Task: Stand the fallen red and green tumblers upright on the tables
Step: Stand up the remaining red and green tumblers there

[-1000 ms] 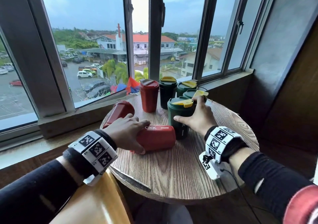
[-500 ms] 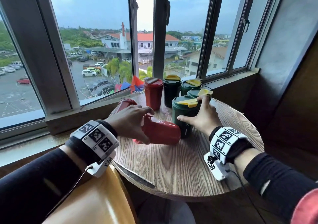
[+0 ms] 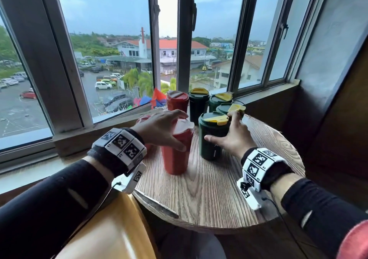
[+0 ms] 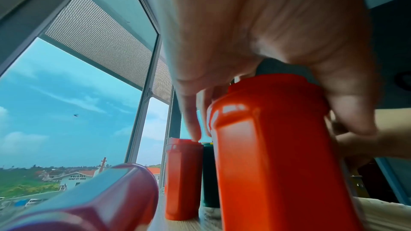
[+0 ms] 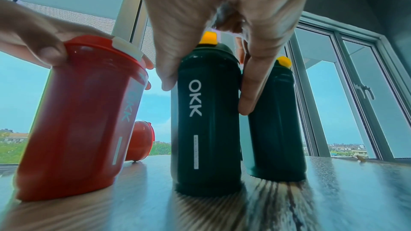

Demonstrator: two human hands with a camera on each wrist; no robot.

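On the round wooden table (image 3: 209,195) my left hand (image 3: 180,131) grips a red tumbler (image 3: 176,151) by its top. It stands almost upright, slightly tilted and motion-blurred, base on the wood (image 4: 278,147) (image 5: 77,120). My right hand (image 3: 221,128) is curled round an upright dark green tumbler (image 3: 212,139) with a yellow lid, thumb left and fingers right (image 5: 206,120). Behind my left hand a second red tumbler (image 3: 142,119) lies on its side (image 4: 100,199) (image 5: 140,141).
At the table's back stand an upright red tumbler (image 3: 177,101) and three green ones (image 3: 198,104) (image 3: 220,101) (image 3: 229,108). The window sill (image 3: 119,123) runs just behind. A yellow chair back (image 3: 103,231) is at lower left, beside a chipped table edge (image 3: 157,204).
My left hand has tipped the red tumbler up from lying on its side to nearly upright. My right hand has stayed on the green tumbler.
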